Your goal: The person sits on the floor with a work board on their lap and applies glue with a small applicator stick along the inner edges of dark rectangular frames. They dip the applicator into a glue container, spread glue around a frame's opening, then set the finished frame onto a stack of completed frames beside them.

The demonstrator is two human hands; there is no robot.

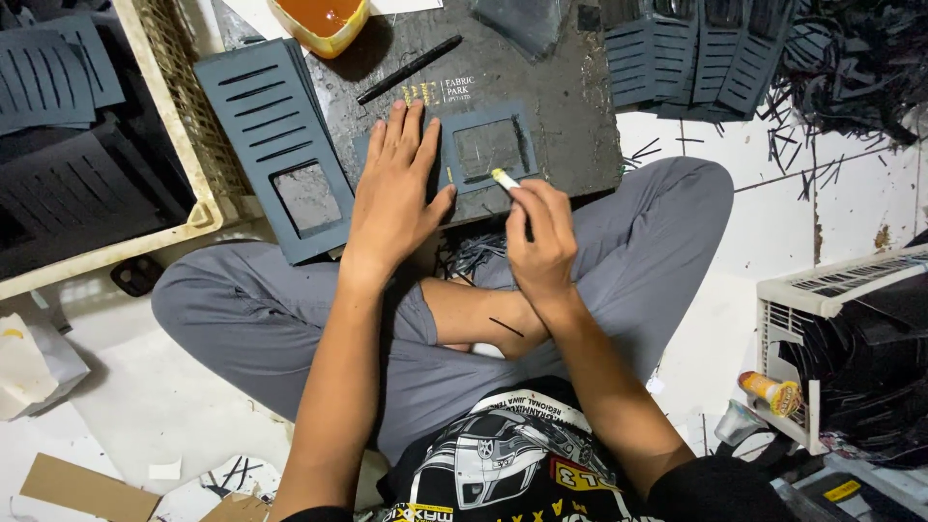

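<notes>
A grey card frame [488, 150] with one rectangular window lies at the upper middle of the frame, on a dark board [570, 116] resting across the person's crossed legs. The left hand [396, 198] lies flat with spread fingers on the frame's left part, its grip wide and holding nothing. The right hand [539, 237] is closed in a narrow grip on a small white-handled tool [505, 179], whose tip touches the frame's lower edge.

Just left of the board lies a stack of slotted grey cards [275, 145], the top one showing five slots and one window. One black pen [410, 69] lies on the board above the hand, near a patch of pale print. A yellow bowl of orange liquid [321, 19] sits at the top edge. More slotted cards [696, 53] fan out at the upper right. A cream crate [169, 126] stands at the upper left, and a white crate [822, 290] at the lower right.
</notes>
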